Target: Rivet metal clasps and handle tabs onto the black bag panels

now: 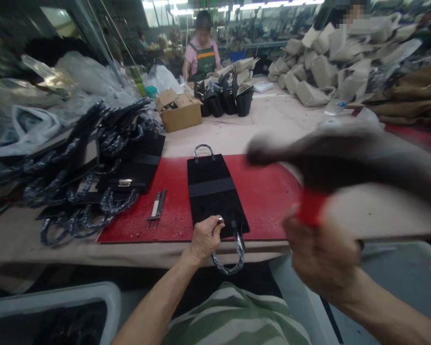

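Note:
A hammer (345, 163), smeared by motion, is raised over the right side of the table with my right hand (323, 254) closed round its red grip. My left hand (206, 235) pinches a short metal punch (220, 219) upright against a black bag panel (212, 189). That panel lies flat on a red mat (266, 191). One plastic-wrapped handle (203, 151) is at its far end; another wrapped handle (230, 261) hangs past the table's near edge. What is under the punch's tip is hidden by my fingers.
Two slim metal tools (156, 208) lie left of the panel. Stacked black bag panels (122, 153) with wrapped handles fill the left. Farther back are a cardboard box (181, 115), black bags (224, 98), beige bags (316, 72) and a person (201, 52). Grey bins (111, 297) stand below the table.

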Action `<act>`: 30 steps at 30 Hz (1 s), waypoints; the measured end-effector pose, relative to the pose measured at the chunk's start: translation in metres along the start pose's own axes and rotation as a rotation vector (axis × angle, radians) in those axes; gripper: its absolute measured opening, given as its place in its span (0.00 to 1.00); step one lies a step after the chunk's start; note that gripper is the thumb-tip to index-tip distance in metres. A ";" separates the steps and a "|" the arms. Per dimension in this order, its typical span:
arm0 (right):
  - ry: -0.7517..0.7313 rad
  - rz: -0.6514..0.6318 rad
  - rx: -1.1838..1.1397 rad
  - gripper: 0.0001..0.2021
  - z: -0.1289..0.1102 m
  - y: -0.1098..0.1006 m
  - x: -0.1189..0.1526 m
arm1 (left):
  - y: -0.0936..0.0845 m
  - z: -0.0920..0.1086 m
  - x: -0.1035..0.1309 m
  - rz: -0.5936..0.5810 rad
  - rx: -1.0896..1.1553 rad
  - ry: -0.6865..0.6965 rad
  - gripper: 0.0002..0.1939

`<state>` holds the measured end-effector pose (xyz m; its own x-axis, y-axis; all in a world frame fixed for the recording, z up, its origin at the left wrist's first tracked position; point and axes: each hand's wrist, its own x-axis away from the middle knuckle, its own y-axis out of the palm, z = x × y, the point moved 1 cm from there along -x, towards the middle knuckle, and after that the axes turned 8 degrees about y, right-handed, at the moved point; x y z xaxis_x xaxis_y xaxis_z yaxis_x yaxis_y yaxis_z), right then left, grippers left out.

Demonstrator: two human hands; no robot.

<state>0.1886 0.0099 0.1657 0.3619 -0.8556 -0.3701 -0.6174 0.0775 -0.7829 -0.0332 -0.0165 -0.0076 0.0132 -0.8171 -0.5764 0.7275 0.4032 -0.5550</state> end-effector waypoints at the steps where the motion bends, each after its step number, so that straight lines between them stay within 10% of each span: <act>1: -0.027 -0.095 0.041 0.14 0.005 0.009 0.006 | 0.000 0.000 0.000 -0.004 -0.013 0.000 0.06; 6: 0.077 -0.505 0.300 0.11 0.042 0.038 0.019 | -0.001 0.001 0.000 -0.017 -0.004 -0.011 0.07; 11: 0.338 -0.565 0.084 0.17 0.094 0.052 0.009 | -0.001 0.003 -0.001 -0.004 0.031 -0.013 0.06; 15: 0.427 -0.413 0.365 0.13 0.124 0.069 0.000 | -0.001 0.002 -0.001 -0.009 0.035 -0.022 0.06; 19: 0.128 -0.161 0.423 0.13 0.102 0.087 0.003 | -0.002 0.000 0.000 -0.010 0.029 -0.009 0.06; 25: -0.052 -0.289 0.154 0.30 0.049 0.138 0.033 | -0.003 0.003 0.002 -0.037 0.059 0.027 0.07; 30: -0.004 -0.293 0.116 0.33 0.050 0.153 0.042 | -0.008 -0.003 -0.005 0.222 0.301 -0.426 0.12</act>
<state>0.1442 0.0109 0.0051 0.5154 -0.8482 -0.1225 -0.4025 -0.1134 -0.9084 -0.0411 -0.0147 -0.0022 0.4187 -0.8452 -0.3322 0.8382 0.5004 -0.2167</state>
